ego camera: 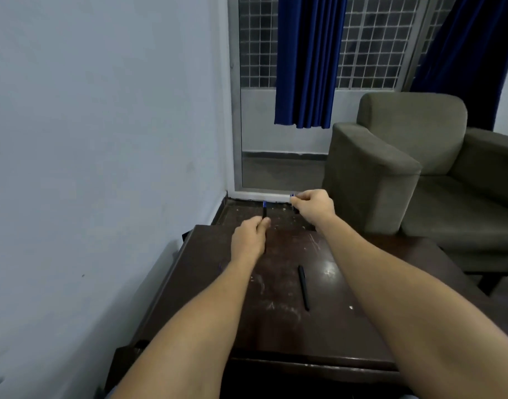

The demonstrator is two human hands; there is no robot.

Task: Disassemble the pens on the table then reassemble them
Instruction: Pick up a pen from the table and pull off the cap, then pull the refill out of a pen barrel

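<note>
My left hand (250,240) is closed around a dark pen body (264,211) whose blue-tipped end sticks up past my thumb, above the far part of the dark wooden table (276,335). My right hand (313,204) is held apart to the right, fingers pinched on a small blue and dark piece, probably the pen cap (292,196). A second black pen (303,287) lies flat on the table between my forearms, pointing away from me. What lies under my arms is hidden.
A pale wall runs close along the table's left side. A grey-green armchair (405,168) stands just beyond the table's right far corner. Behind are a glass door with a grille and blue curtains (307,61). The table top is scratched and dusty.
</note>
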